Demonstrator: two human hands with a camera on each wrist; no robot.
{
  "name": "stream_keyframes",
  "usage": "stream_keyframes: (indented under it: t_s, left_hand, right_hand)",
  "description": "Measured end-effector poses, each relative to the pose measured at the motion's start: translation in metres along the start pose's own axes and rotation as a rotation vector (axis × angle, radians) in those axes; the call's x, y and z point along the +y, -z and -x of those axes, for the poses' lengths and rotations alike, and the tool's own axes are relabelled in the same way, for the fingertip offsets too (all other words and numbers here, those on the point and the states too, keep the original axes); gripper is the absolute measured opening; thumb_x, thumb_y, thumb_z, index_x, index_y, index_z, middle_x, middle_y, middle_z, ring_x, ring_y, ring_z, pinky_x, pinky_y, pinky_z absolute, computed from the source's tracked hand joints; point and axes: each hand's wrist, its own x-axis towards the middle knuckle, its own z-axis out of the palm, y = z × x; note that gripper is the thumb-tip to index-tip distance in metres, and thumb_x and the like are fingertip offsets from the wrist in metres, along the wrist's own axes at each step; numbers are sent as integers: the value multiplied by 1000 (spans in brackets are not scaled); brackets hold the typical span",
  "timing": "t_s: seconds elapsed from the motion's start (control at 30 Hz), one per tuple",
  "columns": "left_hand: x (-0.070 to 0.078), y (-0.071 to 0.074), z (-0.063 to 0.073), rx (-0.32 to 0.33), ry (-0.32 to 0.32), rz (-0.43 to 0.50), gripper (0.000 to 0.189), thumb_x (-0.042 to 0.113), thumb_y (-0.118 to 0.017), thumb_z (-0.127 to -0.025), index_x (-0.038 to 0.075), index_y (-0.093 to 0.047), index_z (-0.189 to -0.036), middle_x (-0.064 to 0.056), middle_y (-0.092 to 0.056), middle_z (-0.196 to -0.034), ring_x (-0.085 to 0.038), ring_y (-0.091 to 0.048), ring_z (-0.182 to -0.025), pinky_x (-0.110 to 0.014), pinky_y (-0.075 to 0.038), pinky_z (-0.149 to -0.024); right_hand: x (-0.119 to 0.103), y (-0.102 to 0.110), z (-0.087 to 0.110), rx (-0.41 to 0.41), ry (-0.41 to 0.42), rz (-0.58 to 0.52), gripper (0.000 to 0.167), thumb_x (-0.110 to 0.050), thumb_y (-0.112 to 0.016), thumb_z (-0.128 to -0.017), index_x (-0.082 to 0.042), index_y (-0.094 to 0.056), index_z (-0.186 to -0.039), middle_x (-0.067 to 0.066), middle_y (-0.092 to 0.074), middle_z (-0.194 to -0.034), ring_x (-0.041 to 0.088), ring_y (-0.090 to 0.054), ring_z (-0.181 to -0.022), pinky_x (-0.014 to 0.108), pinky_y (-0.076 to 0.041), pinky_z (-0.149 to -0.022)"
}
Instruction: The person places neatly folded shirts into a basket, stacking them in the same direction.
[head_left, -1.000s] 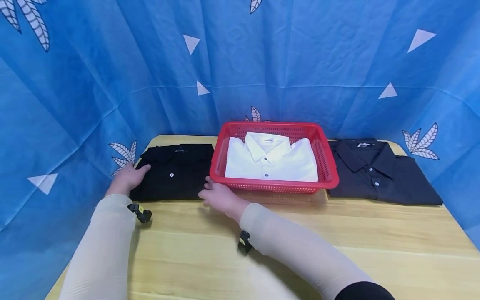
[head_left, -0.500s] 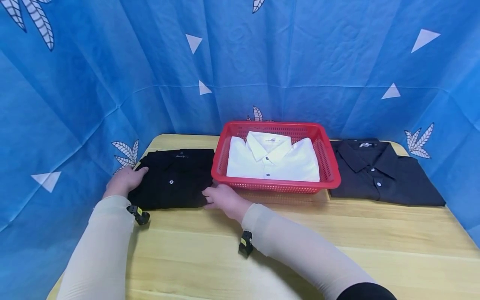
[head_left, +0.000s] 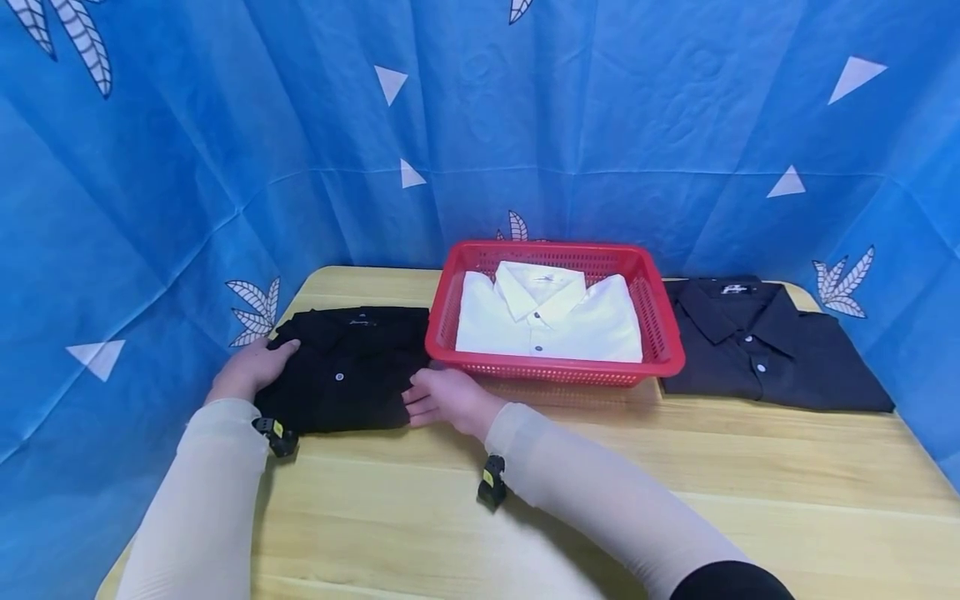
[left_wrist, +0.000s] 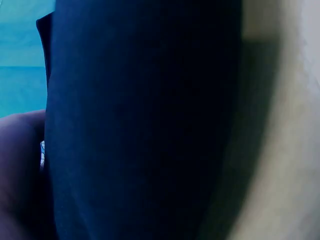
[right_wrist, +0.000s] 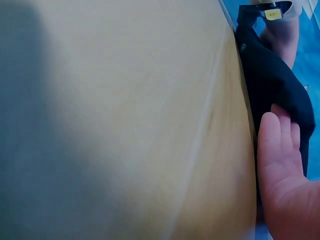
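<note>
Head view: only view w/ red basket point(head_left: 555, 366) at 12 o'clock on wooden surface point(head_left: 375, 517), white shirt point(head_left: 551, 321) folded inside, collar to 12; dk grey shirt point(head_left: 810, 358) folded flat at 2 o'clock. 
R wrist view: adds R palm and straight R fingers point(right_wrist: 270, 137), mostly hidden in head view; L wrist cam point(right_wrist: 265, 12) at 1 o'clock of that frame.
L wrist view: dark cloth close up, blurred, filling centre; part of L hand point(head_left: 253, 369) at 9, blue curtain point(left_wrist: 22, 75) at 10.
Black shirt point(head_left: 352, 354): qty 1, folded, on surface at 10 o'clock, collar to 12, white button mid-front. Its 2 o'clock corner by basket's L side; contact can't be told.
L hand: at shirt's 9 o'clock edge; thumb on top, other fingers out of sight at edge, cloth pinched. Shirt lies at 3 from it.
R hand point(head_left: 450, 400): at shirt's 4 o'clock corner, just below basket's front L corner. Fingers extended, uncurled, tips touching cloth. Shirt lies at 9 to 10 from them.
Sleeves: 2, pale, L point(head_left: 198, 492) and R point(head_left: 600, 500); blk band at R elbow end.
</note>
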Motion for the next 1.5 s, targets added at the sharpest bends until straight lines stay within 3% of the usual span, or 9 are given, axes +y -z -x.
stream_keyframes:
  t_s: [0.17, 0.27, 0.4, 0.57, 0.67, 0.87, 1.03, 1.27, 1.5]
  left_hand:
    - [3, 3, 3, 1, -16, 6, 106, 74, -29, -97, -10, -1, -156, -43, -6, -155, -64, -13, -139, -74, -16, -110]
    - [4, 4, 4, -5, -14, -9, 107, 73, -30, -97, -14, -4, -154, -44, -9, -154, -64, -15, -138, -72, -18, -111]
    - [3, 5, 6, -32, -17, -53, 109, 73, -28, -98, -22, -14, -149, -47, -18, -150, -63, -24, -136, -68, -26, -111]
    - [-2, 4, 5, -52, -15, -76, 110, 73, -27, -97, -26, -23, -144, -48, -25, -146, -61, -32, -132, -65, -32, -109]
    - [-5, 4, 4, -54, -21, -45, 110, 74, -27, -97, -24, -20, -146, -47, -23, -148, -61, -30, -134, -65, -31, -110]
    - [-8, 5, 2, -67, -51, 30, 110, 74, -26, -97, -21, -10, -150, -46, -14, -152, -62, -21, -138, -67, -25, -112]
    - [-9, 4, 7, -98, -53, 55, 104, 69, -25, -100, -21, -6, -150, -46, -10, -153, -62, -18, -139, -67, -23, -113]
    - [-10, 2, 11, -166, -63, 84, 98, 63, -27, -103, -18, -3, -152, -43, -5, -156, -61, -13, -141, -69, -19, -113]
    - [-14, 2, 10, -170, -74, 106, 83, 43, -36, -107, -18, -3, -152, -42, -3, -156, -61, -9, -142, -69, -14, -115]
  right_hand:
    - [1, -1, -3, 29, -20, -38, 71, -18, -62, -98, 5, -24, -155, 22, -63, -114, 31, -70, -81, 42, -61, -73]
    - [0, -2, -2, 45, -22, -8, 84, -18, -65, -97, 2, -14, -160, 20, -60, -120, 27, -67, -79, 37, -61, -69]
    - [-4, -6, 1, 73, 13, 159, 82, -24, -68, -95, -1, -24, -160, 18, -56, -138, 27, -68, -90, 38, -59, -83]
    - [-9, -13, 7, 113, 82, 372, 76, -30, -68, -93, -7, -35, -158, 10, -36, -161, 28, -47, -137, 46, -38, -113]
    - [-11, -16, 7, 106, 101, 337, 74, -28, -68, -94, -10, -36, -158, 9, -37, -160, 30, -43, -140, 49, -37, -113]
    - [-14, -17, 3, 94, 95, 127, 67, -22, -71, -93, -22, -43, -154, 10, -41, -154, 33, -47, -133, 55, -39, -110]
    - [-9, -19, 1, 76, 78, 18, 73, -20, -72, -93, -29, -37, -156, 6, -34, -158, 34, -41, -139, 55, -40, -110]
    - [-5, -20, 0, 139, 109, 174, 84, -39, -68, -95, -47, -15, -161, -1, -10, -168, 34, -12, -152, 63, -32, -112]
    - [-6, -24, 3, 148, 121, 297, 67, -27, -55, -104, -37, -22, -162, -1, -21, -167, 29, -19, -152, 58, -30, -115]
